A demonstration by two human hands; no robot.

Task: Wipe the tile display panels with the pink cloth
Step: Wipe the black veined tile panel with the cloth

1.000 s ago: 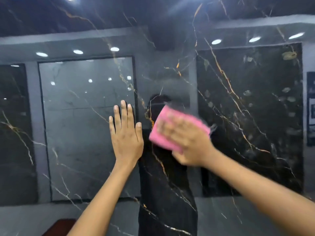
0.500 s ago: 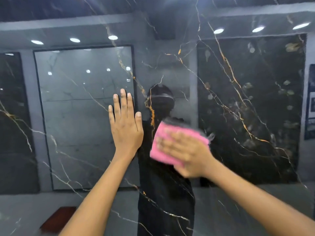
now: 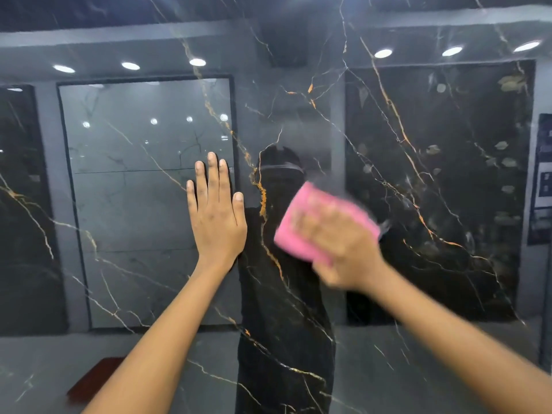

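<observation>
Soft, pliable folded pink cloth [image 3: 301, 231] pressed flat under right hand [image 3: 343, 249] against glossy black veined tile panel [image 3: 298, 324], left hand [image 3: 216, 216] splayed beside.

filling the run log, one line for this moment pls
step: wiping | right hand: presses pink cloth on tile panel | left hand: flat on panel

bare glossy tile panel [image 3: 433, 174] all around; only the flat left hand [image 3: 216, 222] blocks leftward passes.

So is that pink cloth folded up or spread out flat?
Folded: the pink cloth is a compact thick pad under the right hand, pressed on the tile panel.
</observation>
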